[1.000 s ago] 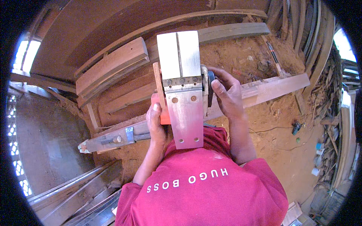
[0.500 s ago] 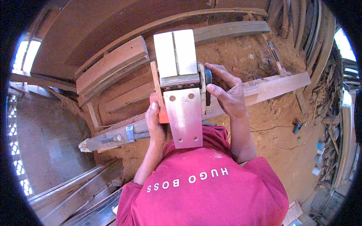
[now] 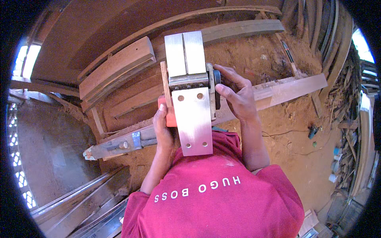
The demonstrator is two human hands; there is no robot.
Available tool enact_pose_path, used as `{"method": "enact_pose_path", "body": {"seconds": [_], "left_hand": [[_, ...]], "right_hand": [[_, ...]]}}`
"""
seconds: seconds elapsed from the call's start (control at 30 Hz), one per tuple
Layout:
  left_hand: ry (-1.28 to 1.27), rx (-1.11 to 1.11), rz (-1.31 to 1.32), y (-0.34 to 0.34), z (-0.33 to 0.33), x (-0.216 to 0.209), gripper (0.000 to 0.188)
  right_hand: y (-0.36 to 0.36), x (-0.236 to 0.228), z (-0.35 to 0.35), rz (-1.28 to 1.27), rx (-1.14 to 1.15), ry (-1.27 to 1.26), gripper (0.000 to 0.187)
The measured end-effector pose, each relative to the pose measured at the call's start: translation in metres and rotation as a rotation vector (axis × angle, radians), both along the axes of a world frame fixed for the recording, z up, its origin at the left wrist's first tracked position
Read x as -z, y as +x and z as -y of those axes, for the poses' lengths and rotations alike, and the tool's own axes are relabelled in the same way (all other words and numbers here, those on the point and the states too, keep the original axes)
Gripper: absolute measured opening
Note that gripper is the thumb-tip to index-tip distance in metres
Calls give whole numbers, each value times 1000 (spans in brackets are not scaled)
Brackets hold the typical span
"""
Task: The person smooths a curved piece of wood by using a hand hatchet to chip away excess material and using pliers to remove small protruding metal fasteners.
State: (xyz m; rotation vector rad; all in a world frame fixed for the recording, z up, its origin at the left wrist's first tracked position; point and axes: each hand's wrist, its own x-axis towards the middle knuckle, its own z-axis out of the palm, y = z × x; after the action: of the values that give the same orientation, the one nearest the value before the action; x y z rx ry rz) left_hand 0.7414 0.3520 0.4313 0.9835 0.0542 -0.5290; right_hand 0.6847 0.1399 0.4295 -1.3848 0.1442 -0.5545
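Note:
An electric hand planer (image 3: 193, 115) is turned sole up in front of my chest. Its shiny metal sole is in two parts, with the cutter drum (image 3: 189, 82) across the gap between them. On its left, my left hand (image 3: 162, 125) is closed around the red body (image 3: 171, 116), the thumb lying along it. A flat brown strip (image 3: 165, 79) stands by the sole's left edge. From the right, my right hand (image 3: 240, 97) grips the planer's side, thumb and fingers at a round black part (image 3: 217, 77). The planer's underside and most of the left fingers are hidden.
Behind the planer a long wooden beam (image 3: 285, 92) slants across, with a plane-like tool (image 3: 126, 145) at its left end. Thick timbers (image 3: 117, 71) lie farther off. A hammer-like tool (image 3: 289, 57) rests at the right. Boards and scraps line both sides; sawdust covers the floor.
The planer has tilted and shifted slightly, its far sole plate a little right and its near plate a little higher. Both hands keep their hold and move up slightly with it.

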Motion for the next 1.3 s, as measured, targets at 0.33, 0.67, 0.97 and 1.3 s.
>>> {"method": "enact_pose_path", "body": {"seconds": [0.33,0.67,0.97,1.3], "left_hand": [[-73,19,-31,14,11,-4,50],[35,179,-151,50,35,51,59],[1066,281,282,-33,-164,300,22],[1320,-391,-19,-40,-311,290,18]], "right_hand": [[25,45,1,-127,-115,650,56],[25,16,10,-197,15,662,40],[17,124,41,-590,-242,-994,33],[-9,232,55,-575,-599,-943,36]]}}
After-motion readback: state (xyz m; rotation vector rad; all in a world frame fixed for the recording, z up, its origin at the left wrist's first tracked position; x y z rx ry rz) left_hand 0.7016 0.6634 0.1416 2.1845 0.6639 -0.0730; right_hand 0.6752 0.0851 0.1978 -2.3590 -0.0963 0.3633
